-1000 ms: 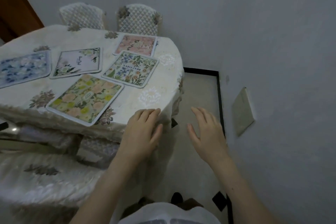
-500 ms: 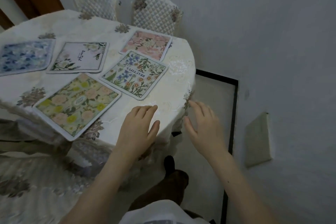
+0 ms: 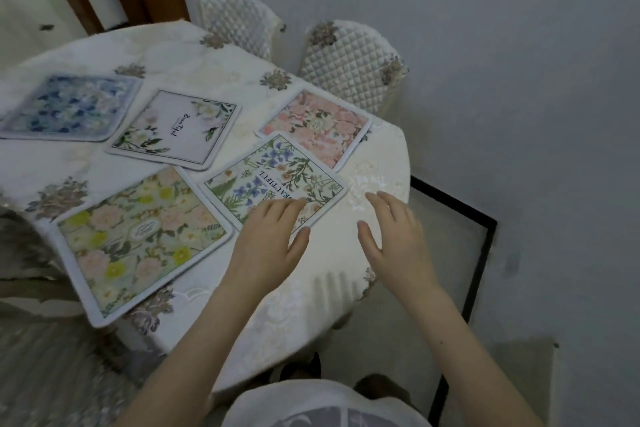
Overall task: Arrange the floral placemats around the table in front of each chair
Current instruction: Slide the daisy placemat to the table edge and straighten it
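My left hand (image 3: 268,246) lay palm down with its fingers (image 3: 289,206) together and flat on the near corner of the white rectangular placemat printed with blue wildflowers and the word BEAUTIFUL (image 3: 273,180), gripping nothing. My right hand (image 3: 394,239) hovered just beside it over the cream embroidered cloth of the counter (image 3: 325,260), fingers (image 3: 388,206) loosely spread and empty. Both forearms reached forward from below. I judged the step was taking up this mat, and the next move called for pinching its edge from both sides. Beyond it lay the pink rose placemat (image 3: 318,126), just touching; to the left the yellow-flowered placemat (image 3: 138,236), the white leafy placemat (image 3: 176,130) and the blue-flowered placemat (image 3: 69,107). Two quilted white chairs (image 3: 349,62) stood behind.
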Demonstrator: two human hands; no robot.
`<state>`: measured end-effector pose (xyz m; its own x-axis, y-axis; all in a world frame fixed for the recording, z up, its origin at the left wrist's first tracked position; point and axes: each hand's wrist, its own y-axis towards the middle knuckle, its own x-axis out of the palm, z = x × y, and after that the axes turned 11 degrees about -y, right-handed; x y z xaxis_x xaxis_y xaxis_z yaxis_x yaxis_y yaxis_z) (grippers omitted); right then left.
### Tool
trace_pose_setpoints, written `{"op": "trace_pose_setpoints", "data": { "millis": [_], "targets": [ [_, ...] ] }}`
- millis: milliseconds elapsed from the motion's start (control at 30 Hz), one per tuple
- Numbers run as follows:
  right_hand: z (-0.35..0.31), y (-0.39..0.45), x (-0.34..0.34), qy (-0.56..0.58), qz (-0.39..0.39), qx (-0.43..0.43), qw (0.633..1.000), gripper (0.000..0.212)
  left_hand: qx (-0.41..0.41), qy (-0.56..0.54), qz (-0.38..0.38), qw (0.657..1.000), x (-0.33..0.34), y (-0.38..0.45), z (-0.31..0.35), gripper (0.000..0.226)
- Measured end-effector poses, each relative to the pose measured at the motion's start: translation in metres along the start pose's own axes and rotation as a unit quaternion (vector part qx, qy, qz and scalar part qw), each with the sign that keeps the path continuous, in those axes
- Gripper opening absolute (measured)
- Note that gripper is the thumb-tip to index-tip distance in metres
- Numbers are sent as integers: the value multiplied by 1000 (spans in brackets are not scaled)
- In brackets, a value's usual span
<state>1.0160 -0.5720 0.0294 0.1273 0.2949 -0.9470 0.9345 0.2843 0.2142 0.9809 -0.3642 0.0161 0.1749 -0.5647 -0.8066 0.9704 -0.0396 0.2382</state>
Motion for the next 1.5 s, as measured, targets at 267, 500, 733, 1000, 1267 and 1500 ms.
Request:
{"op": "trace_pose_setpoints", "data": {
  "millis": [267,500,733,1000,1267,1500],
  "targets": [
    [0,79,28,28,-40,-92,995,44,-103,8,55,993,-2,20,-30,42],
    [-2,132,73,58,-132,-220,965,46,-238,23,107,965,24,16,-39,38],
    [11,196,88,86,-130,-308,939,43,-313,2,166,935,45,56,-36,38],
    [27,246,146,58,-126,-229,963,65,-453,-99,304,832,95,85,-70,52],
    [52,242,207,-24,-267,-142,953,65,-623,-80,220,746,150,69,-86,58],
    [58,246,215,-37,-287,-109,951,52,-624,-86,224,744,162,66,-82,51]
  ]
}}
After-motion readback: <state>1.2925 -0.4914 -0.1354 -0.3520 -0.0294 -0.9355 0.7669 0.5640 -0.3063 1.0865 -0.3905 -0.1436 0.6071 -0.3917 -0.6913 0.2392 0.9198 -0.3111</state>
